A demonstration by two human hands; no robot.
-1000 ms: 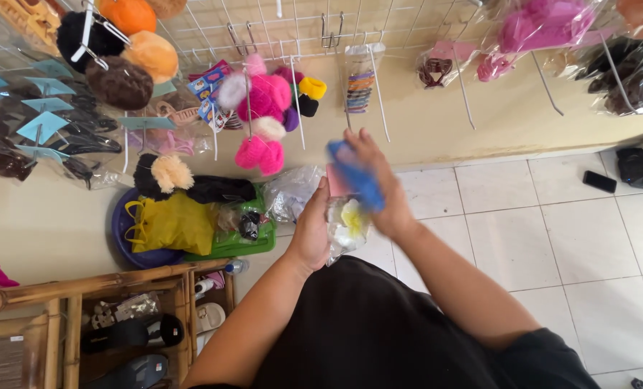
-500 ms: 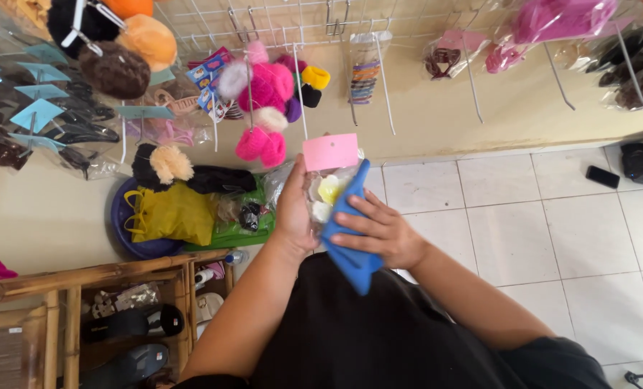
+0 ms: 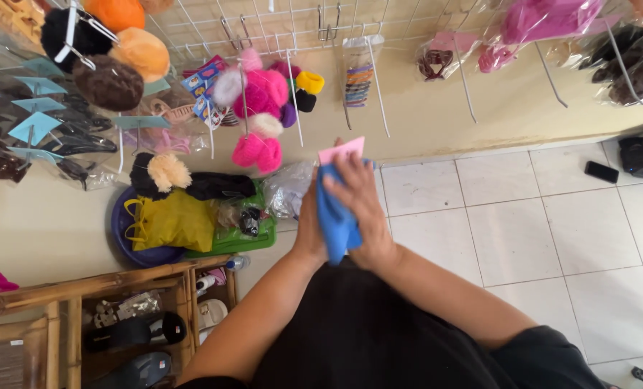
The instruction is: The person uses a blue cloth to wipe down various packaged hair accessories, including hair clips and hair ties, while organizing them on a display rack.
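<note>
- Hands meet in front of the person's chest, above the white tiled floor (image 3: 523, 230), and both are closed on the same small packet.
- Left hand (image 3: 309, 220) stands upright behind the packet, palm toward it, fingers up along its back; it grips the packet from that side.
- Right hand (image 3: 361, 205) lies over the front, fingers spread and curled across a blue cloth (image 3: 336, 216), pressing it flat against the packet.
- Blue cloth hangs between the two palms, its lower end drooping just past the wrists.
- Pink card (image 3: 342, 150), the packet's top edge, sticks out above the fingertips of the right hand; the rest of the packet is hidden by the cloth and the hands, so I cannot tell what it holds.
- Left of the hands, on the floor against the wall, sits a green tray (image 3: 235, 241) with small dark items, and beside it a yellow bag (image 3: 170, 222) resting in a round blue basin (image 3: 131, 248).
- Clear plastic bag (image 3: 289, 189) lies just left of the hands, touching the tray's far corner.
- Above the hands, a wire grid rack (image 3: 278, 29) on the wall carries pink fluffy pompoms (image 3: 260, 97) and a hanging pack of coloured hair ties (image 3: 357, 79).
- Far right of the hands, a small black phone-like slab (image 3: 601, 171) lies on the tiles near the wall.
- Below and left of the hands stands a wooden shelf (image 3: 84, 288) with shoes and small items inside.
</note>
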